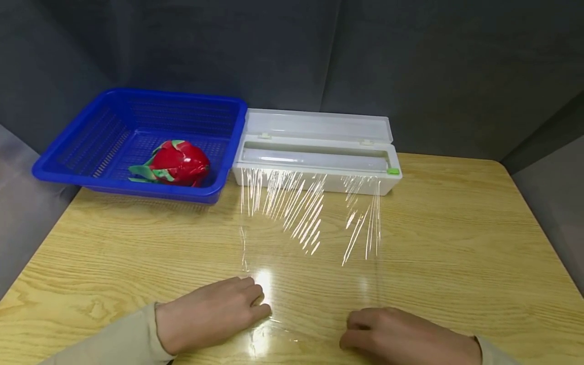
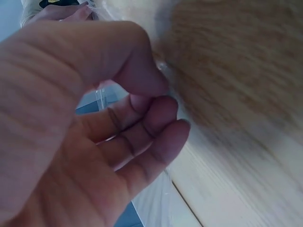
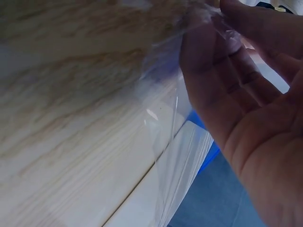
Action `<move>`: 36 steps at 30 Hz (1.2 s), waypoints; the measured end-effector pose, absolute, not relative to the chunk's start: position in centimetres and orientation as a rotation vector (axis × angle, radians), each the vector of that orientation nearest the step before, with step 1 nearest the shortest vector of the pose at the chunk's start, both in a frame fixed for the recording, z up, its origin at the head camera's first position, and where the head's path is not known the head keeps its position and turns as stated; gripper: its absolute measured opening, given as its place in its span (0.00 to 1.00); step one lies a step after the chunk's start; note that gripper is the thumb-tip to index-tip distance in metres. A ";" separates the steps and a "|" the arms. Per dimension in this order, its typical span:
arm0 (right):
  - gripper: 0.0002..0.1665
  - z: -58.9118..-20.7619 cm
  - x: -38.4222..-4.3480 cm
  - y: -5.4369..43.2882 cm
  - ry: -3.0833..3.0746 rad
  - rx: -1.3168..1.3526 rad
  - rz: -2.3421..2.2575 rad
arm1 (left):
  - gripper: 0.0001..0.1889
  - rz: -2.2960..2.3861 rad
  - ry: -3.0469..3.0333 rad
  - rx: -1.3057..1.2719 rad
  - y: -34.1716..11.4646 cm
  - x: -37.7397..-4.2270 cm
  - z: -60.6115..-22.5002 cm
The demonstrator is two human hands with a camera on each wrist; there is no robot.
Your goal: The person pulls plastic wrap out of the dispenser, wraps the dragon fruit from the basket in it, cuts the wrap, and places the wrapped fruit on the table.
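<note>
A sheet of clear plastic wrap [image 1: 310, 218] stretches toward me from a white wrap dispenser [image 1: 319, 183], whose lid stands open with the roll [image 1: 315, 158] inside. My left hand [image 1: 219, 312] pinches the sheet's near left corner between thumb and fingers; the left wrist view shows the thumb meeting the fingertips [image 2: 163, 109]. At the near right corner my right hand [image 1: 401, 334] pinches the film, and bunched wrap [image 3: 227, 35] shows by its thumb in the right wrist view. Creases run across the film close to the dispenser.
Left of the dispenser stands a blue plastic basket [image 1: 216, 191] holding a red dragon fruit [image 1: 182, 162] with green tips. A small green piece [image 1: 393, 171] sits at the dispenser's right end. Dark cloth [image 1: 292, 56] hangs behind the wooden table [image 1: 456, 243].
</note>
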State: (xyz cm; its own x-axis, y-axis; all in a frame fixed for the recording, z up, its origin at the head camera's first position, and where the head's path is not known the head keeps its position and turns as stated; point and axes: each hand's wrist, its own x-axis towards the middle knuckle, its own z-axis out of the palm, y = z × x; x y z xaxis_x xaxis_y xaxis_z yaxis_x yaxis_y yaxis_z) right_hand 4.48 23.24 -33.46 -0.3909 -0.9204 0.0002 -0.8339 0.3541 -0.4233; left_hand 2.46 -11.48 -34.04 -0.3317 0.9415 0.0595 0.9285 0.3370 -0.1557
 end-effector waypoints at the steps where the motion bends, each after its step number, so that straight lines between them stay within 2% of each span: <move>1: 0.13 -33.5 4.5 23.3 2.381 -1.573 -0.535 | 0.10 0.152 -2.454 -1.730 -11.5 2.5 -34.0; 11: 0.15 -33.5 4.6 23.3 2.375 -1.563 -0.507 | 0.08 0.143 -2.441 -1.703 -11.5 2.6 -34.2; 17: 0.06 -33.7 4.8 23.3 2.477 -1.571 -0.480 | 0.07 0.141 -2.440 -1.692 -11.5 2.6 -34.2; 25: 0.10 -32.9 4.3 23.4 2.582 -1.553 -0.437 | 0.05 0.123 -2.446 -1.663 -11.5 2.3 -33.8; 31: 0.00 -32.2 2.9 23.3 2.768 -1.634 -0.506 | 0.08 0.023 -2.488 -1.634 -11.5 1.6 -33.5; 36: 0.11 -32.4 0.9 23.1 2.937 -1.647 -0.519 | 0.09 -0.027 -2.541 -1.621 -11.6 0.9 -33.7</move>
